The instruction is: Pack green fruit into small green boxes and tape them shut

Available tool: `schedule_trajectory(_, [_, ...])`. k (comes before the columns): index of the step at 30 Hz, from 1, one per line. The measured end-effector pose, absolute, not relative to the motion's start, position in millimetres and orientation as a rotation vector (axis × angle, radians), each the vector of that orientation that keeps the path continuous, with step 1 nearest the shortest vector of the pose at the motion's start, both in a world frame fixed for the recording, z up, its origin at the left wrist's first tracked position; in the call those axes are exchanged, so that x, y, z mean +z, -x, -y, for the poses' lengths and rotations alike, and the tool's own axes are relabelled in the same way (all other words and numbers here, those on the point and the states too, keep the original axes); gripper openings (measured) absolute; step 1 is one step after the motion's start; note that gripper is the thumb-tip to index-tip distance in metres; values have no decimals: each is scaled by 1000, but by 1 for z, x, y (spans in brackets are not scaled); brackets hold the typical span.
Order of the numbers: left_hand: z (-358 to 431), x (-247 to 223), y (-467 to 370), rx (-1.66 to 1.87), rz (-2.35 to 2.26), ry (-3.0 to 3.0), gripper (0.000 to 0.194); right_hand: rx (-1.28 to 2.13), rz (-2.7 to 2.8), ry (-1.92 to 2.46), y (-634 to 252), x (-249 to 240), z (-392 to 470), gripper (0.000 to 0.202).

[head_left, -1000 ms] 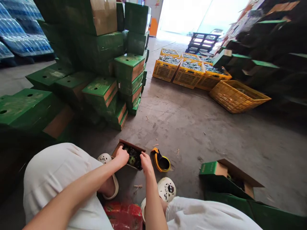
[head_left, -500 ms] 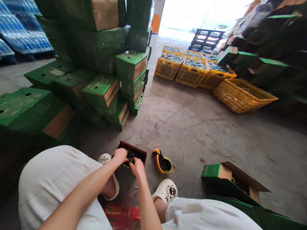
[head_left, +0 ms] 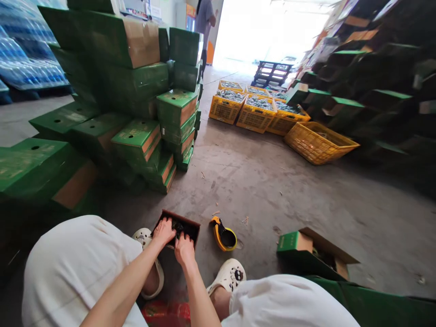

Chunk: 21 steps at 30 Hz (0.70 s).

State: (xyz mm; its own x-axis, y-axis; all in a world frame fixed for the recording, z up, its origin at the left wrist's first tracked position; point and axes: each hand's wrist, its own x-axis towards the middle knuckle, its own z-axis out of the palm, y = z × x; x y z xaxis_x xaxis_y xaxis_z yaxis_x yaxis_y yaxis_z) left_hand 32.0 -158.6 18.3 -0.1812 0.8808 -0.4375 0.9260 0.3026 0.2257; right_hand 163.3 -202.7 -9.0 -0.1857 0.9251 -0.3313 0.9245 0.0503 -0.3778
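Between my feet a small open box [head_left: 195,228] with brown inner walls stands on the floor, with dark greenish items [head_left: 177,227] inside. My left hand [head_left: 164,231] reaches over its left part, fingers spread and pointing down on the contents. Beside it my right hand [head_left: 184,248] lies over the near edge, fingers apart on the contents. Neither hand visibly lifts anything. Just right of the box, a yellow and black tape dispenser [head_left: 224,235] rests on the floor.
Green cartons [head_left: 136,136] are stacked at the left. Yellow crates [head_left: 257,113] filled with small items stand ahead, a tilted yellow basket [head_left: 318,143] beside them. An open green carton [head_left: 294,243] is at the right. A person [head_left: 204,27] stands in the background.
The view has tilted up and shifted, bringing a person into sight at the top. Both hands have gone from bent, pinched fingers to spread fingers over the box contents.
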Motion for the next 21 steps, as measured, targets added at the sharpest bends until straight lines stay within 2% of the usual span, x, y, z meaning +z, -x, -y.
schedule_trajectory(5, [158, 15, -32, -19, -2026, -1567, 40, 878, 2159, 2126, -161, 3, 210, 53])
schedule_trajectory(10, [158, 7, -32, 9, -1999, -1463, 54, 1049, 2002, 2057, -169, 8, 201, 56])
schedule_trajectory(14, [156, 4, -29, 89, -1928, -1440, 47, 996, 1836, 1956, -175, 15, 181, 50])
schedule_trajectory(17, [152, 6, -30, 162, -1783, -1496, 42, 1088, 1883, 1974, -178, 18, 169, 46])
schedule_trajectory(21, [151, 8, -38, 141, -1686, -1550, 47, 986, 1985, 2158, -179, 13, 168, 48])
